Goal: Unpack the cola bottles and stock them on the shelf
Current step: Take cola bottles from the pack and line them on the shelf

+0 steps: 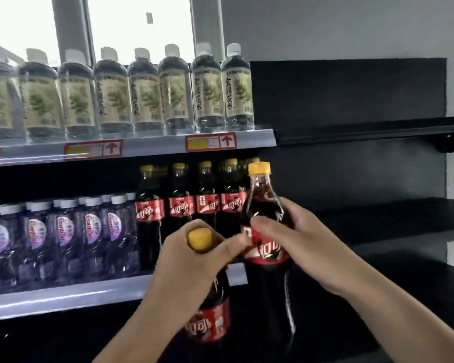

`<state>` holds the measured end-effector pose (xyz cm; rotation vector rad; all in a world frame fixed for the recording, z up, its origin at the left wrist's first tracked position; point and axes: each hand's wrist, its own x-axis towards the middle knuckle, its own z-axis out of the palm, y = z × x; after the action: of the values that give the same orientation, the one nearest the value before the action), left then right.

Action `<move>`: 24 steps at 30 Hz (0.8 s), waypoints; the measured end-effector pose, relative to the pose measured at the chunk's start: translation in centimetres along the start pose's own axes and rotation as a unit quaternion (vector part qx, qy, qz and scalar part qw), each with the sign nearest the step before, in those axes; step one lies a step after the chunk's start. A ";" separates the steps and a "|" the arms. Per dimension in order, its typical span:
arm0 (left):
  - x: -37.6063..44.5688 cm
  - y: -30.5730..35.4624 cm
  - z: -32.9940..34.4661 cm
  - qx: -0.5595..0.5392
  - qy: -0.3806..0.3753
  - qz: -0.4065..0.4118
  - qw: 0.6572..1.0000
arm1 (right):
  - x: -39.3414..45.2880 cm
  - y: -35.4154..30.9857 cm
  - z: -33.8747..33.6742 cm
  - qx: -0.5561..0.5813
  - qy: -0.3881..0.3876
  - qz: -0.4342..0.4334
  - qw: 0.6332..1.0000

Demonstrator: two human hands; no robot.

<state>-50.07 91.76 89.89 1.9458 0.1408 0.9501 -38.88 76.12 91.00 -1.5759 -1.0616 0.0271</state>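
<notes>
Left hand (pixel 192 260) gripped neck of low cola bottle (pixel 210 320); right hand (pixel 299 242) clasped upright cola bottle (pixel 266 258) before shelf's (pixel 63 297) right end.

Right hand (pixel 296 239) is gripping an upright cola bottle (pixel 266 231) at its label. Left hand (pixel 194 260) is gripping the neck of a second cola bottle (pixel 210 318), both before the shelved cola row (pixel 192 205).

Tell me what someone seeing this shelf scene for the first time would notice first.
Front and centre, two hands each hold a cola bottle: the right hand grips an upright bottle, the left hand holds a lower bottle by its neck under the yellow cap. Behind them a row of cola bottles stands on the middle shelf, with tea bottles above.
</notes>
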 end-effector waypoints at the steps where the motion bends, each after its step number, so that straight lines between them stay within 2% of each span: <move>1: 1.1 0.0 0.4 0.002 0.023 0.003 1.000 | 1.3 0.8 -1.4 -0.005 0.005 -0.005 1.000; 5: 4.0 0.4 1.2 0.036 0.069 0.017 0.997 | 6.1 4.5 -5.2 -0.049 0.030 -0.034 0.998; 13: 7.3 1.5 2.6 0.049 0.081 -0.010 0.995 | 13.6 10.2 -6.9 -0.039 0.075 -0.062 0.994; 24: 8.4 1.5 4.3 0.075 0.075 -0.016 0.994 | 17.6 12.6 -7.3 0.012 0.043 -0.057 0.997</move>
<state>-41.81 91.76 94.68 2.0012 0.3369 1.0920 -16.97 82.60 92.36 -1.4802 -1.0780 -0.1043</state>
